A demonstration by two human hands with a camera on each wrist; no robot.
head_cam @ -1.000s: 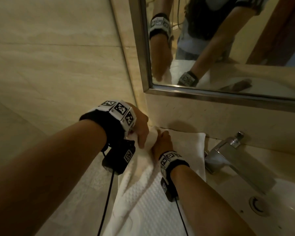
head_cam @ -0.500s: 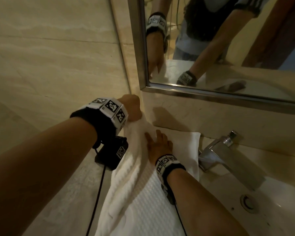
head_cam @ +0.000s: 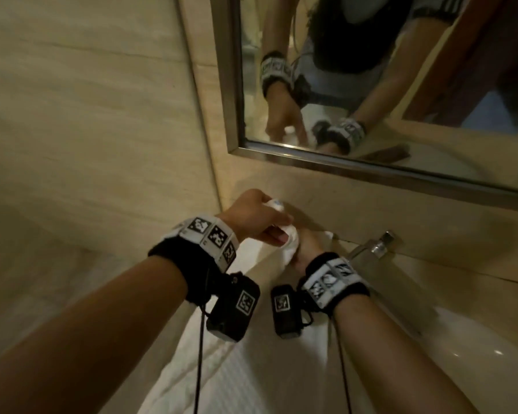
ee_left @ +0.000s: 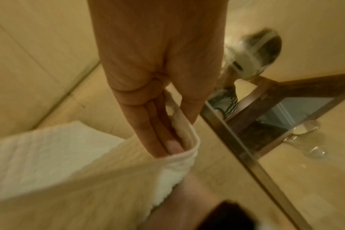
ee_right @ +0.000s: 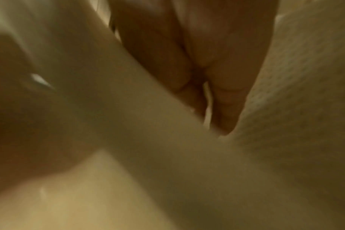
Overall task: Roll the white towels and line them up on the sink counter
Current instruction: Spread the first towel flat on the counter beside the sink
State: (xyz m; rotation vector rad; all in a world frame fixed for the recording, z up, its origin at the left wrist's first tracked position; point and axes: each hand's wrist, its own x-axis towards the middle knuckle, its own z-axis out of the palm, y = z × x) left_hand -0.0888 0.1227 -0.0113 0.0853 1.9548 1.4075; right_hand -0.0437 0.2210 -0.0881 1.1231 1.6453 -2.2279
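Both hands meet at the far end of the towel [head_cam: 245,380]: my left hand [head_cam: 253,218] pinches its far edge, lifted off the counter [head_cam: 431,271], my right hand [head_cam: 307,249] just beside it, grip hidden, while the towel's length runs back toward me.

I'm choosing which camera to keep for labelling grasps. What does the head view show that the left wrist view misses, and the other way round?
Head only: the faucet, the sink, both wristbands, and the right hand on the towel.

Left wrist only: close up, the left hand's fingers and thumb pinching the towel's edge, and a glass by the mirror.

Both: the left hand, towel, mirror, beige wall.
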